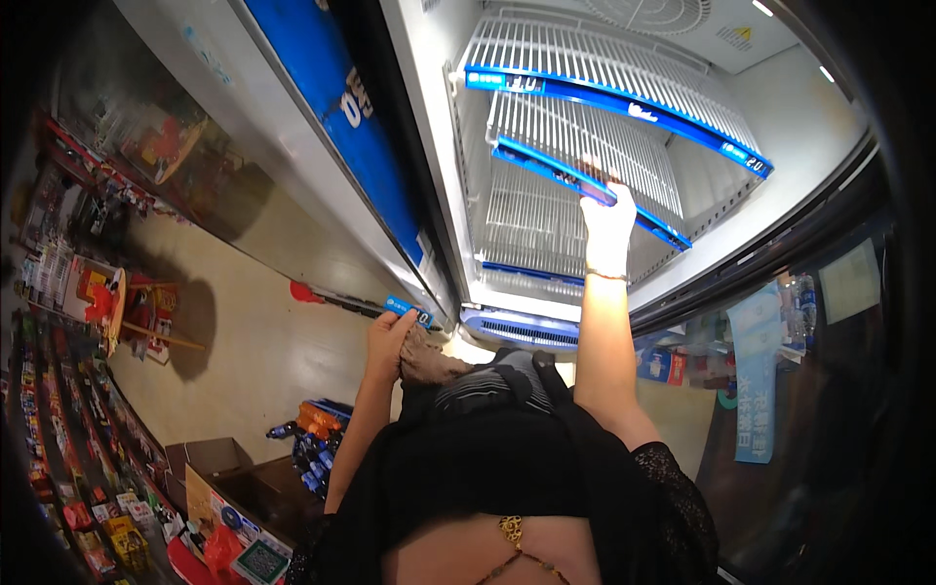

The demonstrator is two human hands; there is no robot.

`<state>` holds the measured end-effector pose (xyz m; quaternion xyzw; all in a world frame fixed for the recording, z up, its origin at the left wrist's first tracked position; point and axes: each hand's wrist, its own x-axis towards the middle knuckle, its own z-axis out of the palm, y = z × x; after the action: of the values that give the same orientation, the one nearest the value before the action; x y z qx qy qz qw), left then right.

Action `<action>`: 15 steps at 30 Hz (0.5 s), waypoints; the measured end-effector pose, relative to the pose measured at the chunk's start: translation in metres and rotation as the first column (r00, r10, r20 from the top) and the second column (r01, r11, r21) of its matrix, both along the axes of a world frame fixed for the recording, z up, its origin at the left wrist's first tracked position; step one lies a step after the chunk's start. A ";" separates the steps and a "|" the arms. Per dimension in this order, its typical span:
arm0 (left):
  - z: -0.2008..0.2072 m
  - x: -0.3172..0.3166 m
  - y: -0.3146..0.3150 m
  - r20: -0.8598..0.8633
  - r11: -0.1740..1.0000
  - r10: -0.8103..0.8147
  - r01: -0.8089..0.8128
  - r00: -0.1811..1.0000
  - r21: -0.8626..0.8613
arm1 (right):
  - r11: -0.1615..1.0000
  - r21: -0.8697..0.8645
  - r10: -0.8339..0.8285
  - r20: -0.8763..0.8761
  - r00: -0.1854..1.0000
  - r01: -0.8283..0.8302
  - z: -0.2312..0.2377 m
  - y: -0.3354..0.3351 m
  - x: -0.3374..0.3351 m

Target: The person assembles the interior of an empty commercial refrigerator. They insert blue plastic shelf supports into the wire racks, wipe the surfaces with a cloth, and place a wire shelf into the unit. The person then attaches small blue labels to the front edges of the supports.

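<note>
My right hand [608, 219] reaches into an upright fridge, its fingers closed around the blue front strip [546, 168] of the middle wire shelf. That shelf tilts down toward the right. Above it an upper wire shelf [595, 60] has a similar blue strip with small price tags on it. My left hand [387, 343] is low by the fridge's left side, pinching a small blue price tag [398, 305]. A crumpled brown cloth [429, 359] is also in or against that hand; its fingers partly hide how it is held.
The open fridge door [366, 156] stands on the left. A glass door with a light blue sign [756, 380] is at the right. Behind my left arm are bottles [317, 453], an open cardboard box [263, 487] and shelves of packaged goods [78, 468]. A wooden stool [156, 307] stands farther left.
</note>
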<state>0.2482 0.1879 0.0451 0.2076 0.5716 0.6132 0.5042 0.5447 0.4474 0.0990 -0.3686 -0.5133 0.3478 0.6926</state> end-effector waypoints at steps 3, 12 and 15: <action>0.022 0.002 0.007 0.028 0.999 0.001 -0.002 1.000 0.036 | 0.948 0.051 0.291 -0.536 0.792 -0.314 0.002 -0.001 -0.001; 0.104 0.016 0.041 -0.096 0.991 -0.055 0.066 0.994 0.117 | 0.847 0.024 0.173 -0.957 0.232 -0.532 -0.002 0.002 -0.013; 0.133 0.034 0.069 -0.134 0.972 -0.082 0.109 0.988 0.209 | 0.901 0.026 0.225 -0.882 0.415 -0.432 -0.016 0.013 -0.003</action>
<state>0.2818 0.2568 0.1780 0.3262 0.5216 0.6323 0.4709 0.5416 0.4605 0.0835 -0.1029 -0.1164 0.6651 0.7304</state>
